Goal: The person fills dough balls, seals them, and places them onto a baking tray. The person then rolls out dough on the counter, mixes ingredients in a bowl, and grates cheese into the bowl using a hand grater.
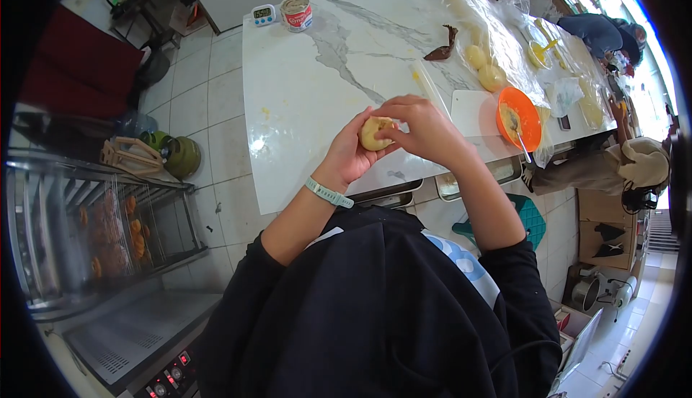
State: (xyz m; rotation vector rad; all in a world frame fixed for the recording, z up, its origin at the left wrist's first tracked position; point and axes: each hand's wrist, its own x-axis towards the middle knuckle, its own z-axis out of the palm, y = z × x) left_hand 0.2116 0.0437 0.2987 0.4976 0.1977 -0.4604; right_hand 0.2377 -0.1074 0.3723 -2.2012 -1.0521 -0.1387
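Note:
A pale yellow dough ball (373,135) with an opening on top sits in my left hand (346,154), whose fingers curl around it from below. My right hand (425,130) is over the ball, thumb and fingers gripping the edge of its opening. Some filling seems to show inside, partly hidden by the fingers. To the right, an orange bowl (534,118) contains a yellowish mixture and a metal spoon (522,146). A white board (468,107) lies beside the bowl. Two more dough balls, one nearer (493,78) and one farther (474,56), rest by the plastic sheet.
Clear plastic sheeting (461,10) covers dough at the back right. A clear tube (431,89) and a brown scrap (442,46) lie on the marble-patterned table (288,73). A timer (264,15) and a can (296,16) stand at the far-left corner. Another person (634,164) is at right.

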